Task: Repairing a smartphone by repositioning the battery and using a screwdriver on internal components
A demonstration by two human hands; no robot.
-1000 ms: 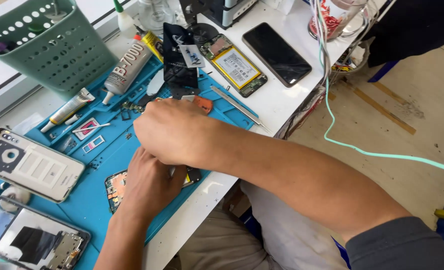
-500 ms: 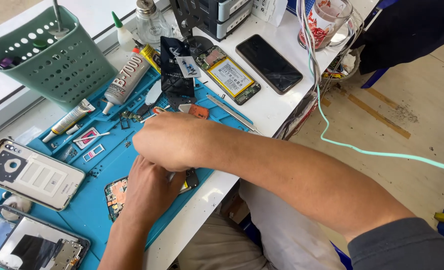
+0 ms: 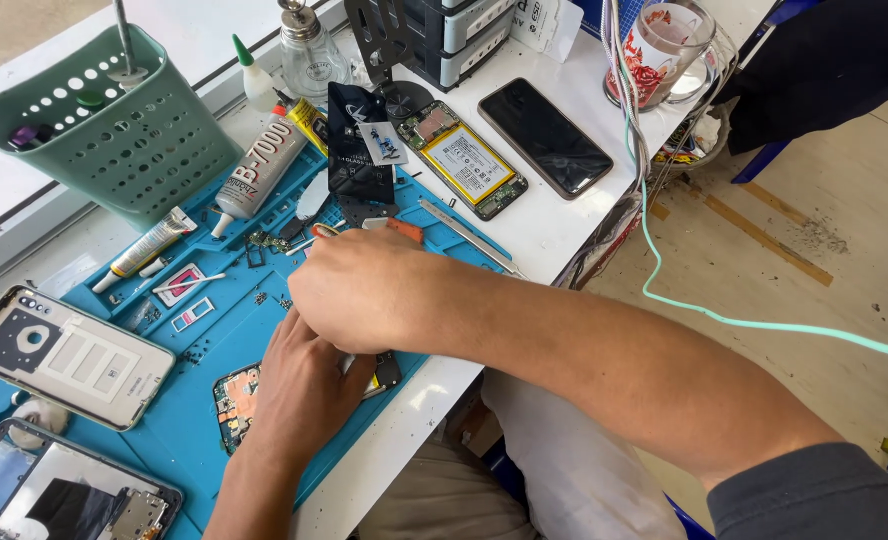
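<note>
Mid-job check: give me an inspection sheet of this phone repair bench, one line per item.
Surface: blue silicone repair mat on a white table.
Job's things: opened phone board on the mat, mostly hidden under both hands.
Clutter: green perforated plastic basket, grey glue tube, white phone back cover, black-screened phone.
Grippers: left hand presses on the board; right hand crosses above it; what the fingers hold is hidden.
Cables: mint-green cable hangs off the table edge.
Surroundings: dusty tan floor.

Black sachet (image 3: 357, 150) upright behind blue mat, grey glue tube (image 3: 260, 165) left, dark phone screen (image 3: 544, 136) right.
</note>
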